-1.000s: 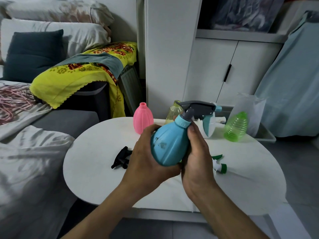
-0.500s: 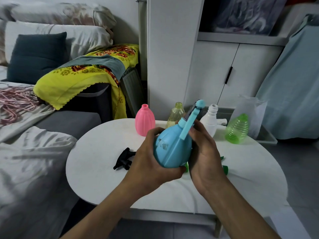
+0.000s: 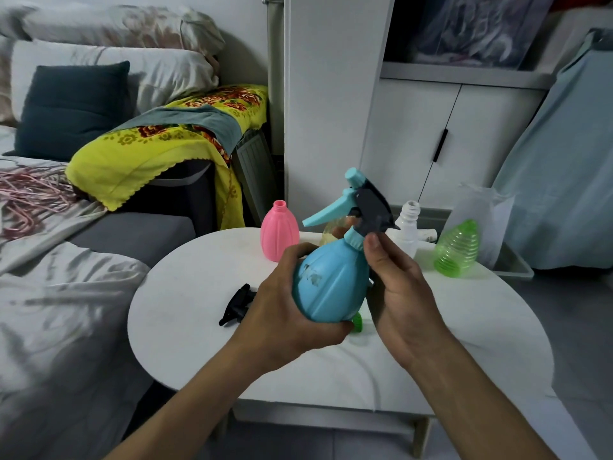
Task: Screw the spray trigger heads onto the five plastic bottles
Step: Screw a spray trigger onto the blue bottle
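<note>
Yellow floral blanket on sofa, dark cushion, white cabinet behind.

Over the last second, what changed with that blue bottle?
The spray head turned on the blue bottle: its nozzle went from pointing right to pointing up and left. The right hand is twisting at the collar. The left hand holds the bottle as before; the other bottles stayed put.

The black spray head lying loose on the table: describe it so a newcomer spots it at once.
Start at the round white table. Near its left part, just left of the left hand, lies the black spray head on its side. It is the only all-black piece there, with no bottle attached.
</note>
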A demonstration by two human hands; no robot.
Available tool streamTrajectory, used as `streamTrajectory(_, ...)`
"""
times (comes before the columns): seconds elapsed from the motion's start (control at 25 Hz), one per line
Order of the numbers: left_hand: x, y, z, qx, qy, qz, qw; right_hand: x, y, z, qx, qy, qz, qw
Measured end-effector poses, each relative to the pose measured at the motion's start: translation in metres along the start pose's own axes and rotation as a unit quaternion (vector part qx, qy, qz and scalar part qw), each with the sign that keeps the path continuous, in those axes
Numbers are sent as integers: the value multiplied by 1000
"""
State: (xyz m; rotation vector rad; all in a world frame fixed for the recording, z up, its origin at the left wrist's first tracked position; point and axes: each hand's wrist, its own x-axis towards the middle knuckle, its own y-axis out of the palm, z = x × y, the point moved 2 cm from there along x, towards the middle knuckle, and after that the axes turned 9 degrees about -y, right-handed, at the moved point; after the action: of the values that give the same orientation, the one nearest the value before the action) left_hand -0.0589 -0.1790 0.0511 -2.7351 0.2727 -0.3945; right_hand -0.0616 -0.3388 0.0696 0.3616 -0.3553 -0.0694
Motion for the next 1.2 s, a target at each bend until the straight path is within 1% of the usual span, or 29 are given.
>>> streamTrajectory(0.12, -5, 6, -4, 63, 15, -45, 997, 1, -3, 1, -48, -31, -2, 998)
streamTrajectory(0.16, -5, 8, -5, 54, 6, -37, 998, 2, -4, 0, -44, -32, -6, 998)
streamTrajectory(0.2, -5, 7, -6, 29, -10, -5, 1000, 4, -7, 1, -28, -27, -4, 999)
streamTrajectory(0.24, -2, 3, -6, 2, -31, 46, 998, 6, -10, 3, -1, -18, 14, 1000)
streamTrajectory(0.32, 3, -8, -3, -47, -81, 157, 983, 11, -16, 10, 61, 1, 81, 995)
streamTrajectory(0.36, 4, -13, -3, -61, -95, 188, 976, 13, -17, 13, 82, 10, 108, 991)
streamTrajectory(0.4, 3, -15, -3, -62, -98, 192, 975, 13, -17, 15, 86, 14, 121, 989)
streamTrajectory(0.44, 1, -15, -4, -51, -99, 176, 978, 13, -18, 15, 75, 10, 121, 990)
streamTrajectory(0.52, -3, -10, -7, -25, -84, 132, 987, 12, -18, 13, 29, -14, 90, 995)
streamTrajectory(0.6, -3, -11, -7, -25, -66, 125, 990, 11, -17, 12, 11, -30, 80, 996)
streamTrajectory(0.64, -2, -13, -6, -35, -65, 141, 987, 11, -16, 11, 21, -26, 93, 995)
streamTrajectory(0.68, -1, -17, -6, -55, -70, 175, 980, 10, -16, 12, 43, -10, 116, 992)
streamTrajectory(0.76, -1, -22, -6, -118, -84, 258, 955, 8, -14, 15, 97, 31, 168, 981)
streamTrajectory(0.8, -2, -23, -6, -150, -91, 285, 942, 7, -14, 15, 117, 45, 186, 975)
streamTrajectory(0.84, -4, -24, -7, -176, -99, 295, 934, 6, -13, 16, 128, 53, 195, 971)
streamTrajectory(0.92, -5, -22, -8, -200, -106, 284, 932, 6, -13, 16, 115, 39, 179, 976)
streamTrajectory(1.08, -4, -14, -10, -207, -91, 250, 941, 6, -12, 16, 60, 3, 115, 991)
streamTrajectory(1.2, -3, -12, -12, -217, -78, 241, 943, 6, -12, 17, 48, -9, 104, 993)
